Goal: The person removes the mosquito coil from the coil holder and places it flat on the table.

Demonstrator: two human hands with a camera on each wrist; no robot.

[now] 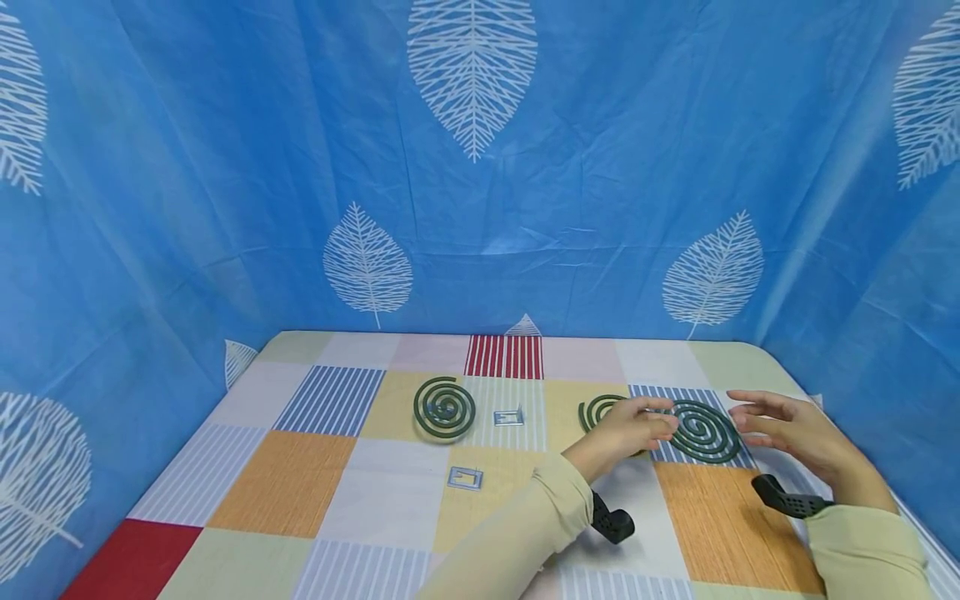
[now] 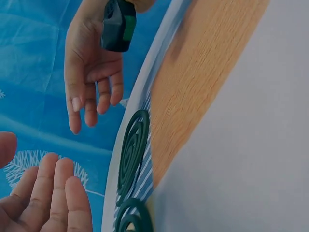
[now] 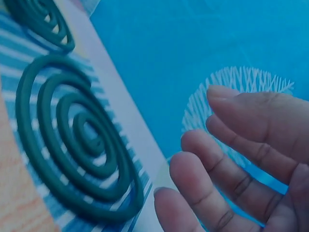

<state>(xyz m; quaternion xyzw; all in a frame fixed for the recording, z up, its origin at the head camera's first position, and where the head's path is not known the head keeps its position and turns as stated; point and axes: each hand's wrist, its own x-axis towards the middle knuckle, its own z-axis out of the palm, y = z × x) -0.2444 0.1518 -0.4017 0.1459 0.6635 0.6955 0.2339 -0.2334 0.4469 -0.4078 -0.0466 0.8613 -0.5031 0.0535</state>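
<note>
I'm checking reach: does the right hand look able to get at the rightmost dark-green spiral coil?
Likely yes: the empty right hand is beside that dark-green spiral coil, nothing visible between.

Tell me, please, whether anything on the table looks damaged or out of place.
Nothing stands out: the leftmost coil and rightmost coil look whole, and no spill shows. The left hand partly hides the middle coil, so I cannot judge that.
</note>
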